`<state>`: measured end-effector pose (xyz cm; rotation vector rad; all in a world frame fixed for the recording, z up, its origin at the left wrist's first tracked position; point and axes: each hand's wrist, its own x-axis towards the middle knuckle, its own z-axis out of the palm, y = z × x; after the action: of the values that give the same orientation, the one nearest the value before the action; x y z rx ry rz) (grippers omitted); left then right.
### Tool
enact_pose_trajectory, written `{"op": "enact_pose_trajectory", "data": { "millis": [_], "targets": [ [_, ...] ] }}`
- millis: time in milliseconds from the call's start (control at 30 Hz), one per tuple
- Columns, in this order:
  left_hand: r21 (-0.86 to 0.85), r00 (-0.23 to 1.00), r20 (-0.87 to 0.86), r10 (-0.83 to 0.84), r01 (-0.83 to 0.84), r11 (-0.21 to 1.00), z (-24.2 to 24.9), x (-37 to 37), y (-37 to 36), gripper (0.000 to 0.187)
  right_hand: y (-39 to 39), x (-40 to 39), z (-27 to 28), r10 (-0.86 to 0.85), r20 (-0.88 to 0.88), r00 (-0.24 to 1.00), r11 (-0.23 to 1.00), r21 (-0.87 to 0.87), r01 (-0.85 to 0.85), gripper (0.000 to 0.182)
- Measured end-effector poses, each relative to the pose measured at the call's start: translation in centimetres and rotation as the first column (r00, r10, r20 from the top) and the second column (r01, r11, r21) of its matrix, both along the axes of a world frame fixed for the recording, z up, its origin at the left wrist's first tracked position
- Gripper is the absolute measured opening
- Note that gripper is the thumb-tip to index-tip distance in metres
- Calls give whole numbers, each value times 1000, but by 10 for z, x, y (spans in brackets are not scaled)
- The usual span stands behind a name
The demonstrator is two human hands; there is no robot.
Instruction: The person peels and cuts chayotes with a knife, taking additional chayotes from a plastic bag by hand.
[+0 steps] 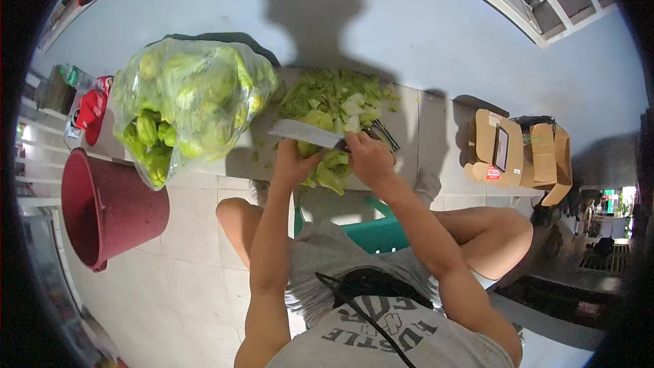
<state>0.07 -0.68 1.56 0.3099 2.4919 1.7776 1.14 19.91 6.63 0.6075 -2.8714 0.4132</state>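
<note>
A cutting step is judged to be in hand. The right hand (368,157) is wrapped tight round the dark handle of a knife (306,133), whose broad pale blade runs out to the left, flat and nearly level. The left hand (294,160) is curled, fingers pinching a green vegetable (332,169) just beneath the blade; hand and vegetable are touching, and the blade lies across or just above the vegetable. Whether the edge is already in the flesh cannot be told.

The next cut is judged to call for a steady grip by the left hand with fingertips kept clear of the edge, and a controlled push of the blade through firm flesh.

The vegetable is pale to mid green, lumpy, smooth-skinned, apparently partly cut, with lighter inner faces.

Just beyond the hands, a heap of cut pieces (337,102) is seen: thin, irregular green and whitish strips and chunks, loosely piled on a pale ledge (409,119).

Left of the hands, a clear plastic bag (187,105) bulges with whole green vegetables, the film wrinkled and glossy.

Further left and nearer, a dark red bucket (102,208) stands on the tiled floor (197,266), round and matte.

Well to the right of the hands, an open cardboard box (521,153) sits with flaps raised. Below the hands, a teal stool (371,232) shows between bare knees.
</note>
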Motion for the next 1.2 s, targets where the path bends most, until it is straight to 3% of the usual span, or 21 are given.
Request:
{"op": "enact_pose_trajectory", "data": {
  "millis": [33, 100, 233, 300, 367, 433, 567, 633, 667, 700, 733, 767, 800, 833, 867, 900, 933, 967, 1033, 1100, 1200],
  "targets": [
    [-1, 1000, 2, -9, 9, 1000, -3, 1, 4, 76, -6, 0, 6, 23, -8, 1000, 999, 32, -23, 24],
    [112, 943, -276, 188, -163, 980, -11, 4, 12, 74, -11, 0, 10, 45, -15, 999, 997, 69, -44, 23],
    [166, 934, -303, 188, -143, 976, -3, 7, 9, 74, -14, -1, 19, 92, -11, 996, 991, 96, -90, 22],
    [131, 960, -213, 181, -156, 979, -6, 11, 8, 74, -5, -10, 12, 99, -5, 995, 989, 112, -98, 23],
    [94, 978, -133, 158, -146, 985, 11, 14, 4, 75, 28, -25, -24, 0, 133, 991, 969, 246, -33, 26],
    [69, 983, -99, 157, -150, 986, 21, 5, 3, 75, 67, -39, -42, -281, 283, 917, 952, 207, 228, 21],
    [141, 978, -72, 193, -182, 973, 1, 8, 9, 74, 78, -12, -27, -342, 241, 908, 938, 139, 317, 20],
    [127, 973, -62, 223, -214, 968, 1, 2, 13, 72, 72, -23, -24, -382, 298, 875, 913, -24, 407, 21],
    [552, 980, 13, 198, -172, 816, 2, 2, 17, 69, 68, -21, -23, -376, 299, 877, 915, -27, 402, 21],
    [862, 988, 60, 143, -124, 491, 4, -2, 18, 68, 63, -19, -22, -354, 246, 903, 913, -118, 390, 20],
    [860, 988, 58, 144, -122, 496, -13, -9, 15, 68, 59, -17, -23, -341, 194, 920, 903, -206, 378, 19],
    [896, 941, 327, -88, -279, 346, -44, -14, 12, 67, 52, -10, -24, -343, 204, 917, 901, -205, 383, 19],
    [858, 786, 513, -345, -463, 220, -63, -14, 11, 68, 45, -7, -24, -344, 278, 897, 896, -189, 402, 17],
    [860, 790, 511, -339, -466, 209, -56, -12, 15, 68, 40, -8, -22, -337, 343, 877, 896, -170, 411, 16],
    [829, 777, 551, -306, -465, 311, -43, -7, 21, 67, 36, -5, -19, -325, 343, 881, 902, -166, 398, 16],
    [786, 763, 588, -269, -460, 413, -30, -4, 24, 66, 33, 0, -17, -259, 256, 931, 936, -173, 308, 20],
    [784, 763, 591, -261, -466, 410, -26, -4, 26, 66, 28, 3, -17, -190, 169, 967, 960, -173, 219, 25],
    [792, 759, 595, -262, -500, 351, -24, -5, 28, 64, 24, 5, -18, -187, 176, 966, 961, -173, 217, 25],
    [794, 750, 603, -271, -534, 289, -20, -5, 27, 63, 16, 11, -21, -82, -11, 997, 972, -224, 77, 27],
    [793, 709, 584, -394, -602, 93, -15, -7, 25, 57, 6, 17, -23, -34, -35, 999, 984, -175, 27, 30],
    [836, 750, 521, -408, -544, 68, -23, -5, 21, 52, -11, 20, -16, 65, -81, 995, 994, -86, -72, 35]
  ]
}}
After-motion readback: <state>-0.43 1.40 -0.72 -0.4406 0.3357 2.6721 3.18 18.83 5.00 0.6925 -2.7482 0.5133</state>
